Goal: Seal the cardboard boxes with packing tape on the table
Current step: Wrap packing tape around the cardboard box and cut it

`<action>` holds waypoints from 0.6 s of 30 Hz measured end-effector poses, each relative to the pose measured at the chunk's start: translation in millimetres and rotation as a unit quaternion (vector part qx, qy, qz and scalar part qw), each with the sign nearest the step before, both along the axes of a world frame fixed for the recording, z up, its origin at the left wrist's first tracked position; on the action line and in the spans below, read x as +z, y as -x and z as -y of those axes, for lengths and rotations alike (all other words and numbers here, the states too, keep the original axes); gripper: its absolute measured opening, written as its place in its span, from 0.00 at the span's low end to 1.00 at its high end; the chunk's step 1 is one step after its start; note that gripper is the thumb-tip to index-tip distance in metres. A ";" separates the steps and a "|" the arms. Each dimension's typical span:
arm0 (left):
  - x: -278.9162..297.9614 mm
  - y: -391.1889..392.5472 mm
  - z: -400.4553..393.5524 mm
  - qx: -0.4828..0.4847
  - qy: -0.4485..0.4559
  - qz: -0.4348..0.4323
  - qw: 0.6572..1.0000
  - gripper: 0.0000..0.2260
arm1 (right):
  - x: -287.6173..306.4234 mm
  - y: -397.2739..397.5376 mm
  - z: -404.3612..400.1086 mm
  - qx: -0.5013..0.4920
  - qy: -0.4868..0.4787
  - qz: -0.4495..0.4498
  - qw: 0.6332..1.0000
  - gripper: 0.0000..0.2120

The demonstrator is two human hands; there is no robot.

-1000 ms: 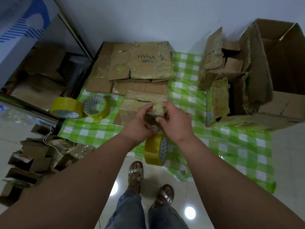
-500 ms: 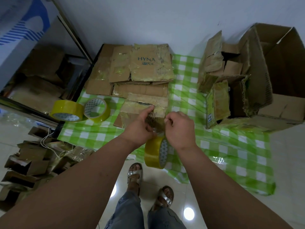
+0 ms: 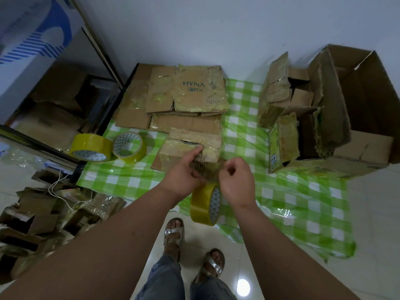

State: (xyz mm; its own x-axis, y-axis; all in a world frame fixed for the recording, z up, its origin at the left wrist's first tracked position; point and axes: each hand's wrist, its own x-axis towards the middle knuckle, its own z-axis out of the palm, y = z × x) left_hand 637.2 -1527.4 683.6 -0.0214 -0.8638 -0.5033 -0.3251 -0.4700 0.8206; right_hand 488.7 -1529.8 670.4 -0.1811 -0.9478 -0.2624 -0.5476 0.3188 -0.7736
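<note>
A small, worn cardboard box point(image 3: 188, 144) stands on the green checked tablecloth point(image 3: 292, 202), its top flaps meeting at a dark seam. My left hand point(image 3: 184, 178) grips the box's near face, one finger stretched up toward the seam. My right hand point(image 3: 237, 182) is just right of it, finger and thumb pinched on what looks like a clear strip of tape by the box's near right corner. A yellow tape roll point(image 3: 203, 204) hangs below and between my hands, over the table's edge.
Two more yellow tape rolls point(image 3: 91, 146) point(image 3: 129, 147) lie left of the box. Flattened cardboard point(image 3: 184, 98) is stacked behind it. A large open carton point(image 3: 363, 118) with smaller boxes stands at right. Cardboard scraps point(image 3: 43, 213) litter the floor at left. My sandalled feet are below.
My right hand has come away from the box's front and moved right, still pinched. The left hand stays on the box. The hanging roll has dropped slightly.
</note>
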 end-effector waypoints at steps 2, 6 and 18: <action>1.7 0.8 -4.5 0.001 0.007 0.005 1.000 0.42 | -3.0 -0.9 -17.7 -0.015 0.018 0.013 1.000 0.06; 6.4 3.5 -12.0 0.020 0.034 0.005 0.999 0.45 | -0.7 -9.8 -49.4 -0.007 -0.019 0.122 0.992 0.13; 26.8 3.1 -26.6 0.061 0.066 0.030 0.995 0.18 | 24.1 -24.9 -58.3 -0.061 -0.123 0.284 0.949 0.11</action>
State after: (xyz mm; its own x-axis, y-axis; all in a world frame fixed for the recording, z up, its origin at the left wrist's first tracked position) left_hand 634.1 -1500.8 710.3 0.1152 -0.9170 -0.3818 -0.3231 -0.3981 0.8586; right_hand 513.6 -1471.5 694.4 -0.0491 -0.8268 -0.5603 -0.0126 0.5615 -0.8274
